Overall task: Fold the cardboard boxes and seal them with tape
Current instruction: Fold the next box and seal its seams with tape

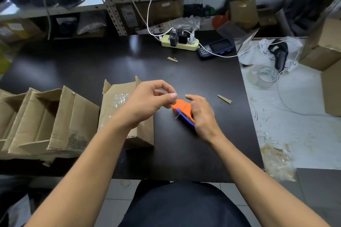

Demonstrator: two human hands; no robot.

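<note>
glossy black table (103, 64), right hand (203, 116) clasping angular orange tape dispenser (181, 107), left hand (147, 103) pinching its tape

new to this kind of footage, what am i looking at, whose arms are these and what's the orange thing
There is no machine here. One camera worn on a person's head looks down at their own two bare arms over a dark table. The right hand holds an orange and blue tape dispenser. The left hand pinches at its front tip, probably the end of the clear tape, though that is too faint to confirm. Left of the hands stands a taped cardboard box, with more open boxes beside it. Farther back lie a power strip and a handheld scanner.
</note>
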